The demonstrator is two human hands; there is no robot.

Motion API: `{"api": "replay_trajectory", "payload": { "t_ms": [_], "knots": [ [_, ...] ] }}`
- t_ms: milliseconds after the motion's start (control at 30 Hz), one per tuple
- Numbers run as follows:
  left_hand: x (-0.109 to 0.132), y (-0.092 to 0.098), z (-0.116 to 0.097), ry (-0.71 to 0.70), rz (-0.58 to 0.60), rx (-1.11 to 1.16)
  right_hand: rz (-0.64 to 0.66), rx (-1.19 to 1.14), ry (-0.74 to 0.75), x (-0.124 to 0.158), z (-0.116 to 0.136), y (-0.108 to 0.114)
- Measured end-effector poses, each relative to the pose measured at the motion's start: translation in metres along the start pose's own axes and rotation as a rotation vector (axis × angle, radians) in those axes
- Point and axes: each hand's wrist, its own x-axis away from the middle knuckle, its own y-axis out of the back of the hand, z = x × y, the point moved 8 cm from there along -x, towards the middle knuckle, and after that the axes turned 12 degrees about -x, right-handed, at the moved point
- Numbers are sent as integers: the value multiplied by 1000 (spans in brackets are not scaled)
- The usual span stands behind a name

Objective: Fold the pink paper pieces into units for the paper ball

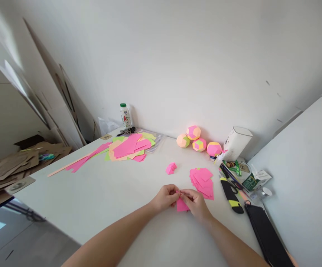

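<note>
My left hand [165,198] and my right hand [196,202] meet over the white table [94,193], both pinched closed on a small pink paper piece [181,205]. Just beyond the right hand lies a stack of pink paper squares [202,181]. A small folded pink piece [171,168] sits alone farther back.
A spread of pink, orange and green papers [130,147] lies at the back left beside a small bottle [125,116] and keys. Several paper balls [193,132] and a white container [237,142] stand by the wall. A black-yellow tool [231,194], pens and a dark case [266,233] line the right edge. Cardboard [13,163] is piled left.
</note>
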Motion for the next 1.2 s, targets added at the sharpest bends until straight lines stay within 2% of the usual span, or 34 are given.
{"api": "replay_trajectory", "payload": {
  "t_ms": [267, 433, 733, 800, 933, 1200],
  "knots": [
    [-6, -3, 5, 33, -52, 120, 5, -12, -37, -3, -9, -1],
    [-8, 2, 4, 41, -88, 200, -2, -1, -18, -5, -6, 1],
    [-6, 11, -2, 44, -147, 277, -58, -27, -52, -5, -14, 9],
    [-5, 9, -7, 17, -122, 274, -58, -24, -44, -5, -14, 9],
    [-3, -2, -10, 3, -27, 101, -33, -22, -4, -5, -8, 6],
    [1, -6, -11, -8, 21, 20, -36, 7, 35, -6, -7, 5]
  ]
}}
